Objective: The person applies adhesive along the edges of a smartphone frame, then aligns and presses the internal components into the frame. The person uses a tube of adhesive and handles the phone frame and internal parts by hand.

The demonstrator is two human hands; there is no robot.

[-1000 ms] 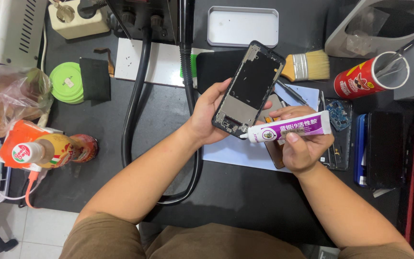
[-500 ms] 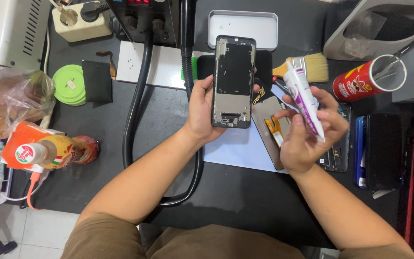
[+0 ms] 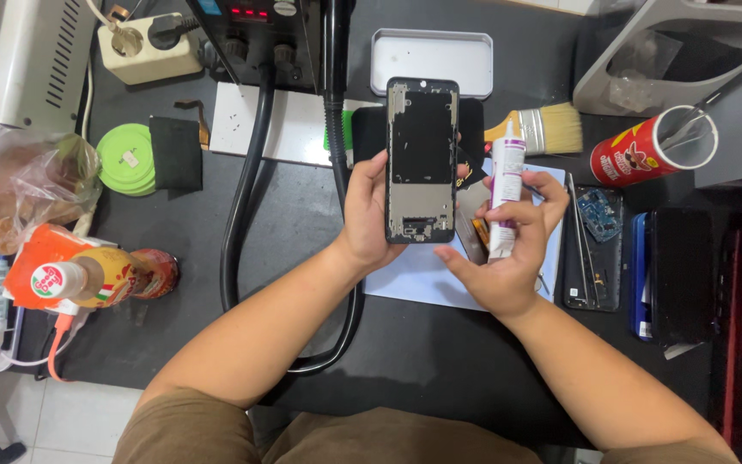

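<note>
My left hand [image 3: 369,215] grips a black phone frame [image 3: 422,159] from its left side and holds it upright above the black bench, its inner side facing me. My right hand [image 3: 508,258] is closed around a white glue tube [image 3: 505,191] with a purple nozzle, held upright just right of the frame, nozzle pointing away from me. Under both hands lies a pale blue sheet [image 3: 414,275].
A metal tin [image 3: 431,60], a flat paintbrush [image 3: 547,129] and a red tube can with tools [image 3: 650,150] lie beyond. A black hose [image 3: 246,189] runs from the heat station [image 3: 259,34]. Opened phones [image 3: 594,249] sit right; green tape rolls [image 3: 126,159] and bottles [image 3: 88,279] left.
My left hand has turned the phone frame from tilted to upright. My right hand has swung the glue tube from lying sideways to standing upright beside the frame.
</note>
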